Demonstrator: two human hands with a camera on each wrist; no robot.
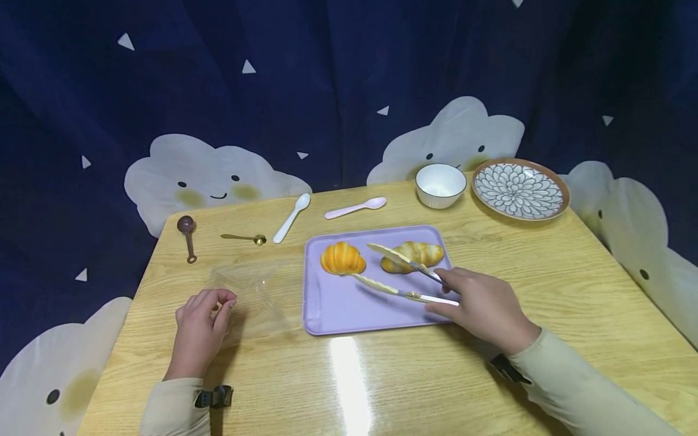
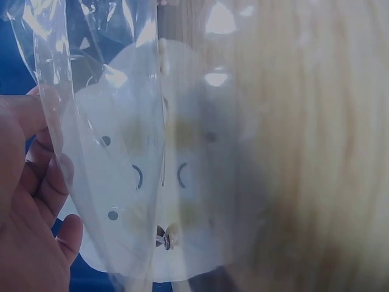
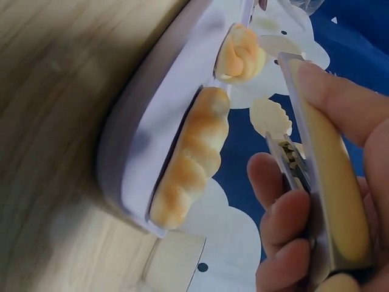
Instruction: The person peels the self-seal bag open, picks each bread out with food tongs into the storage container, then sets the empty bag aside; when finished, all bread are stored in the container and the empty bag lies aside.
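Note:
My left hand [image 1: 199, 327] pinches the edge of a clear plastic bag [image 2: 109, 164], which spreads over the table to its right. In the head view the bag is hard to see. My right hand [image 1: 482, 306] grips a pair of tongs [image 1: 417, 296] by the handles, their pale scalloped tips spread apart above a purple tray [image 1: 349, 309]. On the tray lie a round orange croissant [image 1: 343, 258] and a longer, paler croissant [image 1: 431, 253]. One tong arm overlaps the longer croissant in the head view; nothing is between the tips. The right wrist view shows the tongs' yellow handle [image 3: 331, 176].
Behind the tray lie a pink spoon [image 1: 354, 209] and a white spoon [image 1: 291, 219]. A small gold spoon [image 1: 243, 238] and a brown measuring spoon [image 1: 188, 233] are at the left. A white bowl [image 1: 440, 186] and a flower-patterned plate [image 1: 518, 190] stand back right.

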